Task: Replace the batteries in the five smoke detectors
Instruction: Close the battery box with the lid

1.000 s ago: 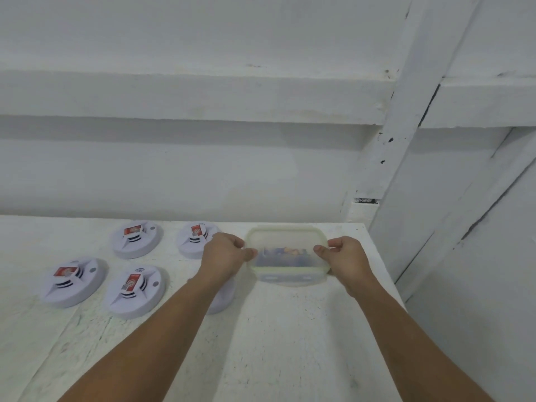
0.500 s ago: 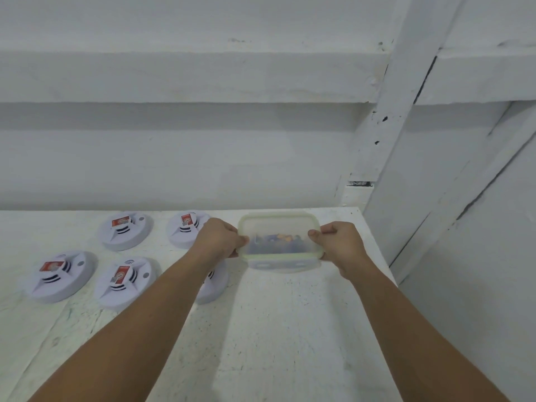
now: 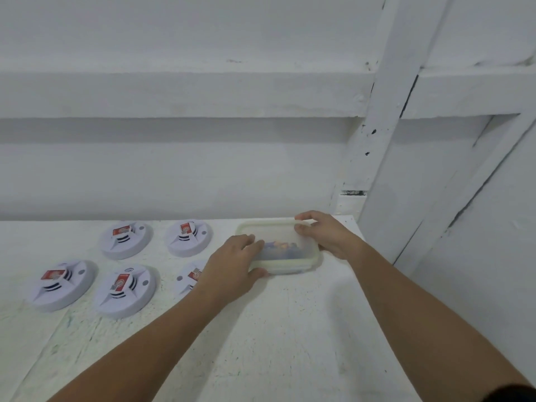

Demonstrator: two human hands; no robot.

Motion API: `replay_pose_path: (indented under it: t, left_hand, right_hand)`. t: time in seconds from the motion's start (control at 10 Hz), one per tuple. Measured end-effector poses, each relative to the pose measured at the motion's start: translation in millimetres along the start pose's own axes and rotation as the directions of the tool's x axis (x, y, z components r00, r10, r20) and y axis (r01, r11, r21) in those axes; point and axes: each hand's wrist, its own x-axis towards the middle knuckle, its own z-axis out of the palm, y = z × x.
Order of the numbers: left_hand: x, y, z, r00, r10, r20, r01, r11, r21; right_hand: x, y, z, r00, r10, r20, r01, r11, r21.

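A clear lidded plastic container with small blue and orange items inside sits on the white table. My left hand grips its near left corner, fingers over the lid and thumb on the front wall. My right hand pinches the far right edge of the lid. Several white round smoke detectors with red labels lie to the left: two at the back, two at the front, and one partly hidden behind my left wrist.
A white plank wall rises right behind the table. A white diagonal post and a white panel close off the right side. The table's right edge runs just past the container.
The container has come down from a raised hold and rests on the table. My left hand has shifted onto its near left corner and my right hand onto the far right lid edge.
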Motion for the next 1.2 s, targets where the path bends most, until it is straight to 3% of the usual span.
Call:
replay_pose_path:
  t: [0.1, 0.2, 0.5, 0.7, 0.9, 1.0, 1.1, 1.2]
  left_hand:
    - [-3, -3, 11, 0.996, 0.052, -0.077, -0.048, 0.998, 0.052]
    - [-2, -5, 10, 0.996, 0.066, -0.058, -0.06, 0.994, 0.091]
    - [-3, -8, 19, 0.997, 0.018, -0.08, -0.015, 0.999, 0.034]
    - [0, -4, 18, 0.994, -0.075, -0.079, 0.071, 0.996, -0.058]
    - [10, -7, -5, 0.978, -0.084, 0.192, 0.126, 0.968, -0.218]
    - [15, -10, -38, 0.972, -0.079, 0.221, 0.148, 0.937, -0.317]
    - [23, -5, -92, 0.996, -0.084, 0.029, 0.088, 0.9, -0.428]
    - [29, 21, -177, 0.984, -0.033, -0.177, -0.059, 0.87, -0.489]
  right_hand:
    - [5, 2, -3, 0.999, 0.007, 0.033, -0.007, 1.0, 0.0]
    - [9, 1, -4, 0.994, 0.048, 0.099, -0.047, 0.999, -0.006]
    - [26, -1, -7, 0.97, 0.161, 0.185, -0.148, 0.986, -0.082]
    - [22, -3, -4, 0.975, 0.143, 0.173, -0.128, 0.987, -0.096]
    - [9, 4, 3, 0.999, -0.01, -0.031, 0.002, 0.966, -0.259]
    - [-7, -14, 2, 0.979, -0.165, -0.121, 0.1, 0.903, -0.419]
    - [-39, -64, 0, 0.942, -0.329, -0.064, 0.272, 0.863, -0.426]
    - [-96, -132, -7, 0.834, -0.552, 0.003, 0.514, 0.774, -0.369]
